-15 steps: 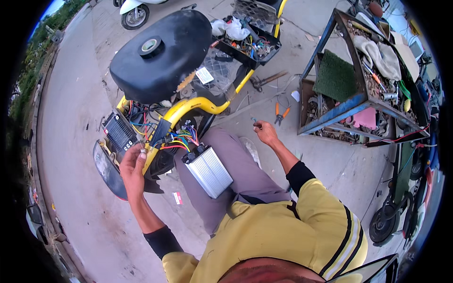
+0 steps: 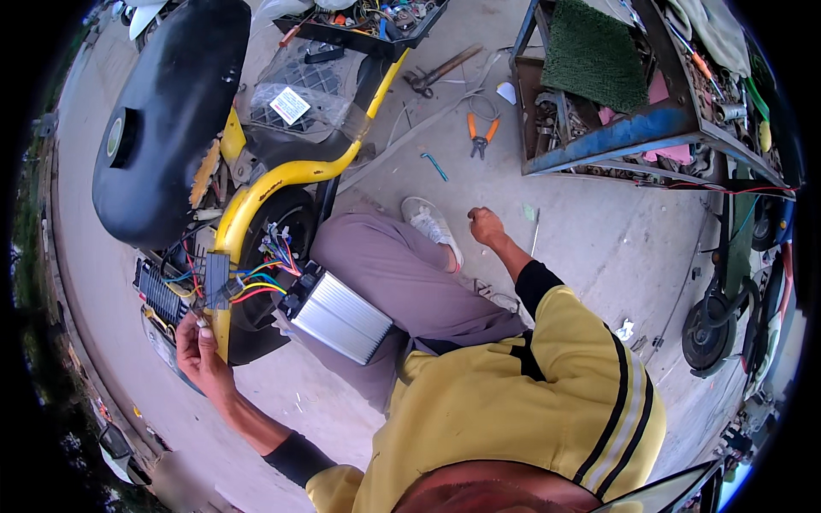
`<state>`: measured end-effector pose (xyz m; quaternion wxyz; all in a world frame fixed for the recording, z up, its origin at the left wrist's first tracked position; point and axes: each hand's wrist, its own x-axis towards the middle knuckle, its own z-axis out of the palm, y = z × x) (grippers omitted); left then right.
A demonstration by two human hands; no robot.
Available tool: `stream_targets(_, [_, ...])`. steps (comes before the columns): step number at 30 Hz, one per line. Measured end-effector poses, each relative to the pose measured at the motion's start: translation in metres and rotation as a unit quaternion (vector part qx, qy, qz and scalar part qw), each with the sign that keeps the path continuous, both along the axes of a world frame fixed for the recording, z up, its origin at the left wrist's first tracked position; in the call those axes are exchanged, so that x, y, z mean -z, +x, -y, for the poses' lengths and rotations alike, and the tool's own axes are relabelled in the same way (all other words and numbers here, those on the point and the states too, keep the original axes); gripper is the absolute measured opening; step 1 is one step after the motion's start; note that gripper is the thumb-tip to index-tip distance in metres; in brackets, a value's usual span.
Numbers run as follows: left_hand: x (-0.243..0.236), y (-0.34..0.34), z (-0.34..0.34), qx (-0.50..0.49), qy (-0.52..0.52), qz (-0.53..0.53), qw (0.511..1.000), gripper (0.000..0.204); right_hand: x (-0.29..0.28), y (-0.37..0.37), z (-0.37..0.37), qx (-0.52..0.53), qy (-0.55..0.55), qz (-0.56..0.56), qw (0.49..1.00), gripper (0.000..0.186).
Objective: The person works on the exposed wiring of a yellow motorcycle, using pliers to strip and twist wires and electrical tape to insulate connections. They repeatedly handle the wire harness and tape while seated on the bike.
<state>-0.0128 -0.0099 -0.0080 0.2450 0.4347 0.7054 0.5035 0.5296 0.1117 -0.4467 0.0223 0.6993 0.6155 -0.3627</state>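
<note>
My left hand (image 2: 203,357) is closed in a pinch on a small pale piece (image 2: 202,322), beside the yellow frame tube (image 2: 224,329) of a partly stripped two-wheeler. My right hand (image 2: 487,226) is curled up over the ground at the right of my knee, and nothing shows in it. On my thigh rests a silver finned controller box (image 2: 344,316). Coloured wires (image 2: 261,278) run from its end toward the frame. A black finned unit (image 2: 161,291) sits beyond my left hand. A small teal hex key (image 2: 434,167) lies on the ground ahead of my right hand.
The black tank-shaped cover (image 2: 175,94) rises at the far left. Orange-handled pliers (image 2: 481,135) and a hammer (image 2: 440,71) lie on the concrete. A blue-edged metal rack (image 2: 611,141) of tools stands at the right, near a scooter wheel (image 2: 708,333).
My view has swung, so the vehicle sits further left. My right hand has drawn back from the teal hex key, which now shows on the ground. My left hand keeps its pinch.
</note>
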Motion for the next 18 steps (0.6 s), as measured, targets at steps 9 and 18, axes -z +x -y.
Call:
stream_targets(9, [-0.002,0.009,0.008,-0.046,-0.004,0.012,0.999,0.035,0.118,0.08,-0.178,-0.081,0.283,0.104,0.95,0.062])
stream_targets(18, [-0.019,0.04,0.008,-0.052,-0.026,0.043,0.997,0.032,0.12,0.094,-0.229,-0.274,0.184,0.315,0.89,0.029])
